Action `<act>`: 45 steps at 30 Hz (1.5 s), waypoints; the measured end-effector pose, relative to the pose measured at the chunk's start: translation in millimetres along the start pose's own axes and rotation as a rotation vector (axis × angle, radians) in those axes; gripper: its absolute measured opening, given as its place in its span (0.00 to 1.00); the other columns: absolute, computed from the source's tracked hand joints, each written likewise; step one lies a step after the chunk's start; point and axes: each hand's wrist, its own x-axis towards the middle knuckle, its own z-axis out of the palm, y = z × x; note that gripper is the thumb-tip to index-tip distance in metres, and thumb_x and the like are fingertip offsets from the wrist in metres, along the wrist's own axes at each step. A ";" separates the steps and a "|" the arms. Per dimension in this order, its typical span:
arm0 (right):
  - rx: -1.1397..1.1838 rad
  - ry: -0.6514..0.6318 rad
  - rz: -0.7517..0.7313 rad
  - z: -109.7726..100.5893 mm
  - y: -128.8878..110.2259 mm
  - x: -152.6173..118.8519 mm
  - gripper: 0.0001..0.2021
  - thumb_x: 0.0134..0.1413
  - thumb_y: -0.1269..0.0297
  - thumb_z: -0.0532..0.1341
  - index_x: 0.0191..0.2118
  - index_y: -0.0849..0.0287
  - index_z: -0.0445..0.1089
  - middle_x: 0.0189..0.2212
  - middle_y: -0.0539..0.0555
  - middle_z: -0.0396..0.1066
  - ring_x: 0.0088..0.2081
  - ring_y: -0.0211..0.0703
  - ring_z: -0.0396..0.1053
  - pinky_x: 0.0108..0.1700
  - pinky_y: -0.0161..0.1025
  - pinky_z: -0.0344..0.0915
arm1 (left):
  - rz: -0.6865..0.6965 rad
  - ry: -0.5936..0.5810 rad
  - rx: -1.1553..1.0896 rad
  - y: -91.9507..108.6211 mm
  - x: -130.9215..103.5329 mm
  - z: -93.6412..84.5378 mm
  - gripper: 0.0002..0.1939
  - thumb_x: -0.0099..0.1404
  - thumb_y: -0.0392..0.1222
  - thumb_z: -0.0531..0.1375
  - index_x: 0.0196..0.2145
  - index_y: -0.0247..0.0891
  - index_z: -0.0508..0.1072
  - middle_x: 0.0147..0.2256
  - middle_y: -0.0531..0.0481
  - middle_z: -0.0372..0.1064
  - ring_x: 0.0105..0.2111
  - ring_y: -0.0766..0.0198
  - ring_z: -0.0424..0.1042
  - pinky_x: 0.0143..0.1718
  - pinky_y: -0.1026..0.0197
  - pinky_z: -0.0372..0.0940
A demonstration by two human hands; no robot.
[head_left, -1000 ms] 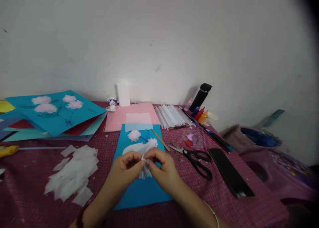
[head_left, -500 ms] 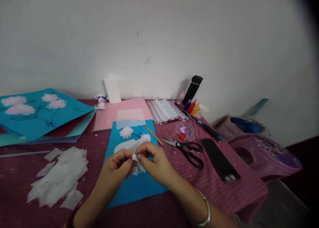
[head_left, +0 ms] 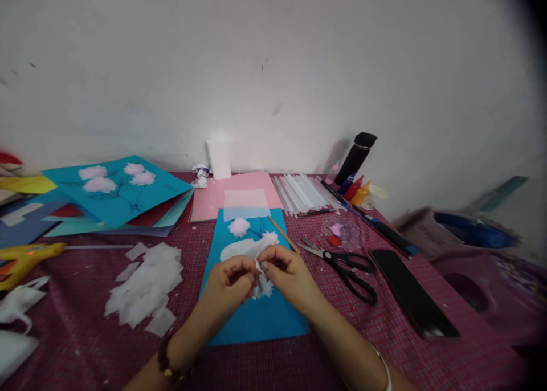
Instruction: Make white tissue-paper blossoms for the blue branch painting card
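Observation:
Over the blue sheet (head_left: 273, 325), my left hand (head_left: 235, 280) and my right hand (head_left: 288, 271) meet with fingertips almost touching. Both pinch a small piece of white tissue paper (head_left: 258, 267) between them. Behind and below the fingers, more white paper (head_left: 239, 248) lies on the blue sheet, partly hidden by my hands. A pale pink tissue flower (head_left: 239, 227) sits near the sheet's upper left, and a second flower (head_left: 270, 238) shows just above my right hand. Left of my left hand lies a pile of white tissue squares (head_left: 147, 285).
Black-handled scissors (head_left: 342, 265), a pencil (head_left: 284, 234) and a phone (head_left: 412, 294) lie to the right. Glue sticks (head_left: 301, 192), paint bottles (head_left: 356, 190) and a black bottle (head_left: 355, 157) stand or lie behind. A yellow glue gun (head_left: 29, 260) and finished flower sheet (head_left: 119, 191) are left.
The view has swung left, so everything sits further right and the glue gun has come into sight. My hands still pinch the tissue, which now shows less between the fingers.

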 end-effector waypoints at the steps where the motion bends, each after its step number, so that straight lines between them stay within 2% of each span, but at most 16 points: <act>1: 0.009 0.001 0.003 0.3 0.5 0.3 0.02 0.48 0.66 0.59 0.29 0.58 0.66 0.23 0.47 0.64 0.25 0.35 0.62 0.28 0.32 0.60 | 0.008 -0.002 0.005 1.3 -0.5 0.4 0.06 0.49 0.41 0.58 0.25 0.35 0.69 0.17 0.56 0.62 0.16 0.71 0.58 0.17 0.68 0.54; 7: -0.060 0.054 -0.013 6.1 5.2 -3.4 0.02 0.46 0.69 0.58 0.29 0.58 0.67 0.24 0.47 0.65 0.27 0.35 0.62 0.30 0.32 0.60 | 0.119 0.063 0.182 3.9 -2.2 3.2 0.10 0.50 0.42 0.59 0.17 0.36 0.65 0.17 0.55 0.58 0.20 0.70 0.58 0.22 0.67 0.54; 12: -0.141 0.076 -0.005 9.0 5.3 -6.0 0.04 0.47 0.71 0.57 0.30 0.59 0.68 0.25 0.48 0.66 0.28 0.35 0.63 0.30 0.32 0.60 | 0.118 0.126 0.227 -1.5 0.0 3.2 0.09 0.50 0.41 0.56 0.17 0.37 0.62 0.17 0.57 0.54 0.20 0.70 0.55 0.21 0.67 0.51; 19: -0.135 0.020 -0.034 6.1 -1.6 -5.0 0.02 0.47 0.71 0.58 0.29 0.59 0.67 0.24 0.47 0.65 0.27 0.34 0.62 0.29 0.32 0.59 | 0.073 0.113 0.213 2.5 -0.6 0.2 0.08 0.50 0.41 0.55 0.16 0.37 0.63 0.15 0.57 0.54 0.18 0.70 0.55 0.20 0.67 0.50; 26: -0.135 -0.061 -0.005 0.1 -7.1 -5.3 0.03 0.51 0.67 0.60 0.30 0.60 0.68 0.25 0.49 0.66 0.29 0.36 0.62 0.31 0.34 0.61 | 0.145 0.101 0.280 5.1 -3.9 0.9 0.09 0.50 0.41 0.56 0.16 0.36 0.63 0.16 0.56 0.55 0.20 0.69 0.56 0.22 0.67 0.51; 29: -0.095 -0.056 0.027 -1.3 -5.4 -4.1 0.04 0.49 0.67 0.62 0.28 0.60 0.67 0.24 0.47 0.64 0.28 0.35 0.61 0.30 0.33 0.59 | 0.164 0.085 0.320 4.8 -3.7 0.8 0.08 0.50 0.40 0.56 0.17 0.36 0.64 0.16 0.56 0.56 0.20 0.69 0.56 0.22 0.67 0.52; 35: 0.149 -0.118 0.140 -3.5 -3.4 -1.1 0.09 0.48 0.60 0.63 0.28 0.61 0.68 0.23 0.47 0.65 0.25 0.33 0.62 0.30 0.33 0.60 | 0.150 0.073 0.328 7.7 -3.8 -1.3 0.08 0.51 0.40 0.55 0.18 0.36 0.66 0.16 0.56 0.58 0.19 0.69 0.58 0.21 0.67 0.52; 41: 0.189 -0.005 0.152 -1.4 -3.1 -0.2 0.10 0.46 0.59 0.64 0.27 0.59 0.66 0.21 0.46 0.64 0.24 0.33 0.63 0.29 0.32 0.61 | 0.369 0.177 0.391 9.9 -10.3 3.8 0.08 0.53 0.37 0.57 0.18 0.37 0.65 0.18 0.55 0.61 0.19 0.69 0.61 0.22 0.67 0.56; 45: 0.146 -0.011 0.105 -0.6 -6.6 -2.8 0.10 0.48 0.59 0.64 0.26 0.59 0.67 0.21 0.46 0.65 0.25 0.34 0.63 0.30 0.33 0.61 | 0.417 0.177 0.458 1.7 -9.2 4.8 0.06 0.56 0.36 0.57 0.23 0.38 0.72 0.21 0.54 0.66 0.21 0.69 0.64 0.23 0.67 0.57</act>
